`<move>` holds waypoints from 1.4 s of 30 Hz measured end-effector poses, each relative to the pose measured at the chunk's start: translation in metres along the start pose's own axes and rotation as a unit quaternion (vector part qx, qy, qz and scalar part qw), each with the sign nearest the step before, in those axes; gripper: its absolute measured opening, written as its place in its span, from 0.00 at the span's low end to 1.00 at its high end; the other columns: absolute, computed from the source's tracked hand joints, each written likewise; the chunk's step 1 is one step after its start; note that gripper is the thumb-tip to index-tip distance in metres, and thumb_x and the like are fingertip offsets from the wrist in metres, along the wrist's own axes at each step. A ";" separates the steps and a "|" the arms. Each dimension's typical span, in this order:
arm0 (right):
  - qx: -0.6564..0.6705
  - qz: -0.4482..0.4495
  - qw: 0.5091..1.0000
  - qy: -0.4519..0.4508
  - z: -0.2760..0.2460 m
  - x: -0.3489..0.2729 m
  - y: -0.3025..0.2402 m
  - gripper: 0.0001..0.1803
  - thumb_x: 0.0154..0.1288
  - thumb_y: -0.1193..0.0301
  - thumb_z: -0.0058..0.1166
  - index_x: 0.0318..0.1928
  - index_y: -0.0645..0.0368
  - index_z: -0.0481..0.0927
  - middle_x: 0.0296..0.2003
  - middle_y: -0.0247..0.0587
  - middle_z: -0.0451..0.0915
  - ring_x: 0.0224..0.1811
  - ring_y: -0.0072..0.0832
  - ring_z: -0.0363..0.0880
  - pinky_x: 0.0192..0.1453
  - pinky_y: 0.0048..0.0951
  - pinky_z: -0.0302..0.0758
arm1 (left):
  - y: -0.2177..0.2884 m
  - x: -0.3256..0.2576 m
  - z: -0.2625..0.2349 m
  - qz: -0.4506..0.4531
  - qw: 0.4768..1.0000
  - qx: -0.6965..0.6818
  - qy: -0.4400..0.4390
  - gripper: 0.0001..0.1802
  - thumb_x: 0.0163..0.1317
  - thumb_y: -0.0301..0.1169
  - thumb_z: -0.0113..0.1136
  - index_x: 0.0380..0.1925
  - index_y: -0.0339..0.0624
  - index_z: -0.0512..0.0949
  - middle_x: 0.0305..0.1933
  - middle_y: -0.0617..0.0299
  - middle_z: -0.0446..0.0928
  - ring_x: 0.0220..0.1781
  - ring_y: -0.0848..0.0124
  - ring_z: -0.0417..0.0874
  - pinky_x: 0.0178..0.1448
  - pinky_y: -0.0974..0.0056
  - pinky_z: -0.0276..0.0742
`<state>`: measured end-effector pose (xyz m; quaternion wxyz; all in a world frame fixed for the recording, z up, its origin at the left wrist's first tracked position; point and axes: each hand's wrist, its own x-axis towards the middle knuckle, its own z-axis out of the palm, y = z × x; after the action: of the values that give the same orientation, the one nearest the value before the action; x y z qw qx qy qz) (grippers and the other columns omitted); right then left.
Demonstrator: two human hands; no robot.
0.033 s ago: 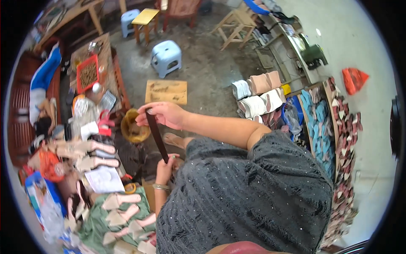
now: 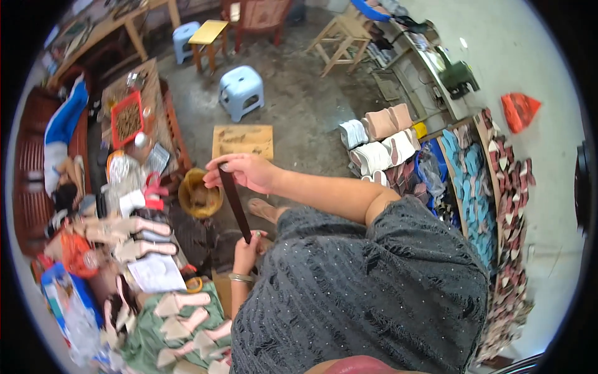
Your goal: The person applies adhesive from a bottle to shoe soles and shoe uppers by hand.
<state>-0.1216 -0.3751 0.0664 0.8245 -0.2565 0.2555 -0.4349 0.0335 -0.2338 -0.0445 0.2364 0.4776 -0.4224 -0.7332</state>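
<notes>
Stretching a dark brown strap (image 2: pixel 235 204) between both hands, the person holds it taut and slightly tilted, its upper end toward eleven o'clock and its lower end toward five. The right hand (image 2: pixel 249 171) pinches the top end between thumb and fingertips, arm reaching across from the three o'clock side; the left hand (image 2: pixel 246 252), a bangle on its wrist, is clenched on the bottom end just in front of the grey speckled top. Held this way, the strap hangs clear of the clutter below and shows its whole length, probably so it can be looked over or straightened.

Directly behind the strap, toward nine o'clock of it, a yellow bowl (image 2: pixel 199 194) with brownish contents sits on the floor, close enough to reach. At eight o'clock, pale pink shoe soles (image 2: pixel 134 227) lie in rows on the low bench (image 2: pixel 156 274), with more on a green cloth (image 2: pixel 149 336) nearer the lower edge. A light blue plastic stool (image 2: pixel 242 90) stands at twelve o'clock on the concrete floor, a flat wooden board (image 2: pixel 243 141) between it and the hands. At three o'clock, racks hold rows of finished shoes (image 2: pixel 504 187).
</notes>
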 end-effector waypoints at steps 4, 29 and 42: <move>-0.025 -0.076 0.994 0.078 -0.059 -0.039 -0.048 0.16 0.61 0.77 0.37 0.48 0.72 0.69 0.43 0.53 0.76 0.47 0.39 0.77 0.55 0.34 0.71 | 0.029 0.033 0.042 -0.047 0.998 0.022 -0.039 0.20 0.66 0.42 0.45 0.23 0.41 0.76 0.13 0.76 0.59 0.16 0.84 0.55 0.21 0.73 0.49; -0.241 -0.001 0.866 0.437 -0.490 -0.199 -0.246 0.14 0.57 0.68 0.52 0.42 0.59 0.78 0.29 0.33 0.79 0.28 0.18 0.77 0.31 0.19 0.70 | 0.075 0.472 0.101 -0.131 0.962 -0.173 0.165 0.14 0.58 0.44 0.55 0.31 0.46 0.72 0.15 0.66 0.66 0.12 0.75 0.61 0.19 0.70 0.58; -0.321 0.075 0.763 0.556 -0.718 -0.112 -0.392 0.13 0.55 0.67 0.54 0.40 0.59 0.80 0.27 0.35 0.80 0.24 0.22 0.78 0.29 0.24 0.73 | 0.174 0.744 0.020 -0.184 0.961 0.089 0.185 0.20 0.60 0.48 0.51 0.33 0.39 0.76 0.18 0.62 0.70 0.13 0.73 0.65 0.18 0.68 0.66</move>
<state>-0.8691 -0.6166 -0.1882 0.4371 -0.1996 0.8125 -0.3303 -0.3158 -0.8764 -0.2658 0.1283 0.6935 -0.3397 -0.6223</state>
